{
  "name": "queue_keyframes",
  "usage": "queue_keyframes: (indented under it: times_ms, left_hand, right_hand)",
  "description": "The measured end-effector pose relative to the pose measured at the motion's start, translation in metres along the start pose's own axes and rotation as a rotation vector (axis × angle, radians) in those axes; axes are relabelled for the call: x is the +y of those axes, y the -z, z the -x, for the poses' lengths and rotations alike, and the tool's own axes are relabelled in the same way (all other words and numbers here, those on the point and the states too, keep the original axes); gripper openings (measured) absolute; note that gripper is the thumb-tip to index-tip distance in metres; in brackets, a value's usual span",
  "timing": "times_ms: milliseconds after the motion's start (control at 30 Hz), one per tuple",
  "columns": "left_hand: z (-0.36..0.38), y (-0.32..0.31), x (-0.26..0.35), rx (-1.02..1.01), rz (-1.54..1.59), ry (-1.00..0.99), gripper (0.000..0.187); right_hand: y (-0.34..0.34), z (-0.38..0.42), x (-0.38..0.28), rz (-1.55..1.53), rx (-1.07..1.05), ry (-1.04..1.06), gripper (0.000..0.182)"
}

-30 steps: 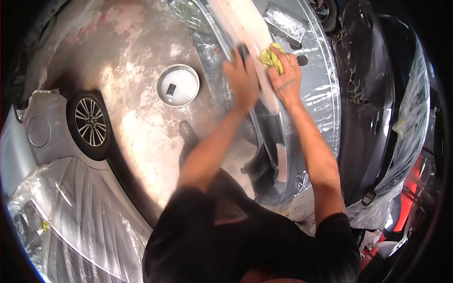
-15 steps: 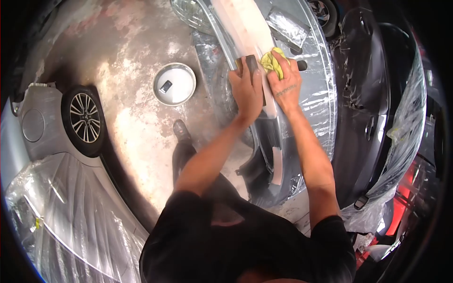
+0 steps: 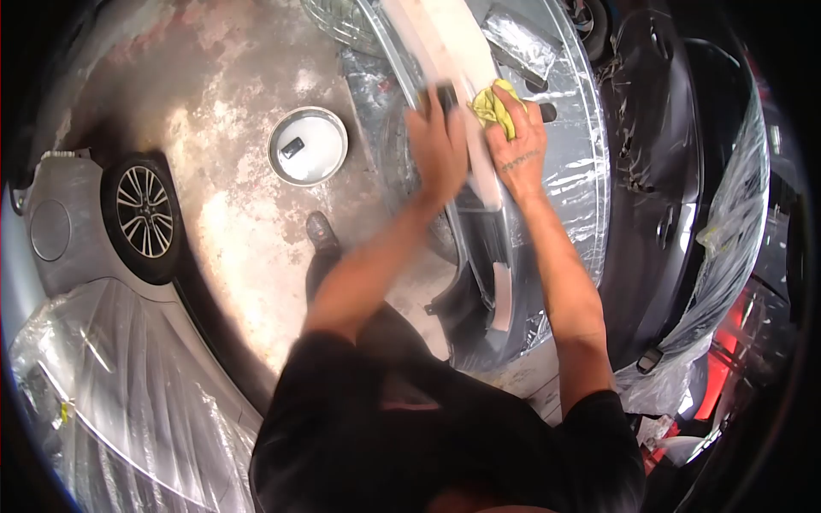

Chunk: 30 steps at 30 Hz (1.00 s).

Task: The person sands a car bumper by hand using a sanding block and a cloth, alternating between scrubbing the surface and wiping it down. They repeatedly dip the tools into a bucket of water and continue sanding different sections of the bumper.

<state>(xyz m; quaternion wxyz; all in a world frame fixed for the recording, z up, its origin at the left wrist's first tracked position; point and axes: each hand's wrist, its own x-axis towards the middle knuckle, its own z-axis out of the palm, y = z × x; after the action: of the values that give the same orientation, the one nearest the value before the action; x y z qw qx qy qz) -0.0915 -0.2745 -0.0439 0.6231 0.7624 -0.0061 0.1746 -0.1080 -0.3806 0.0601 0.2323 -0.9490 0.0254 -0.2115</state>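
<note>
A car bumper point(image 3: 481, 227) with a long pale sanded patch point(image 3: 440, 38) runs up the middle of the view. My left hand point(image 3: 439, 158), blurred, presses a dark sanding block point(image 3: 445, 96) flat against the pale strip, with fingers laid along it. Close by on the right, my right hand point(image 3: 520, 150) is closed round a crumpled yellow cloth point(image 3: 492, 109) that touches the same surface. Part of the block lies hidden under my left hand.
A round basin point(image 3: 272, 150) of whitish liquid stands on the floor, with a small dark block point(image 3: 292, 148) in it. A silver car point(image 3: 73, 231), partly under plastic sheeting point(image 3: 128, 376), is at left. A dark car point(image 3: 654, 171) stands at right.
My left hand has slid slightly up and left along the bumper with the sanding block. My right hand stays nearly in place with the cloth. The whole view has shifted a little.
</note>
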Motion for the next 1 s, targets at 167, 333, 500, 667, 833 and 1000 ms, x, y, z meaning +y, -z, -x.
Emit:
queue_keyframes:
  times_ms: [167,333,500,667,833,1000]
  left_hand:
    - [-0.168,-0.003,-0.029,-0.099,-0.154,0.195,0.057]
    - [0.027,0.012,0.026,-0.024,-0.074,0.071,0.063]
    - [-0.042,0.001,0.001,-0.035,-0.035,0.138,0.064]
    - [-0.121,-0.008,-0.023,-0.008,-0.093,0.120,0.058]
    - [0.038,0.008,0.015,-0.016,-0.023,0.116,0.065]
    - [-0.153,-0.005,-0.029,-0.114,-0.166,0.171,0.059]
  right_hand:
    - [-0.001,0.002,0.002,0.000,-0.012,0.004,0.050]
    - [-0.002,-0.002,0.003,-0.016,0.004,0.023,0.049]
    - [-0.002,0.003,-0.001,0.003,-0.014,0.038,0.051]
    - [0.001,-0.004,-0.003,0.020,-0.018,0.003,0.051]
    - [0.000,-0.004,0.005,0.010,-0.007,0.020,0.052]
    - [-0.002,0.003,-0.001,-0.002,0.009,-0.006,0.052]
